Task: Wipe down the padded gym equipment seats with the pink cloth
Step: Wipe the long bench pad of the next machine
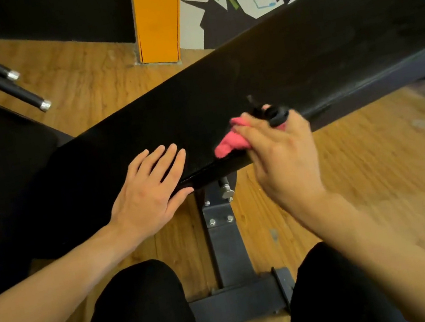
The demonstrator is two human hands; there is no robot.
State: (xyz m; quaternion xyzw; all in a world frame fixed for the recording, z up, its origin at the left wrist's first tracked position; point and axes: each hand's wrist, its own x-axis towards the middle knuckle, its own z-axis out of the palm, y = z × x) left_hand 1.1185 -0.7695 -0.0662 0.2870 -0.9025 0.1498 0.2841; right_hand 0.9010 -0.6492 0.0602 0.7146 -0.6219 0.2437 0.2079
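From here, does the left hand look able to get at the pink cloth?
Probably yes: the left hand lies flat on the pad, beside the cloth, with bare pad between. But the right hand grips the cloth.

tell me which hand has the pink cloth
The right hand grips the pink cloth at the bench pad's near edge; the left hand lies flat on the pad, holding nothing.

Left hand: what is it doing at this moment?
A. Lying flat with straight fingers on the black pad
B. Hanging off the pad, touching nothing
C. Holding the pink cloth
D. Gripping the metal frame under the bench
A: the left hand lies flat, fingers straight, on the black pad near its edge, while the right hand holds the pink cloth.
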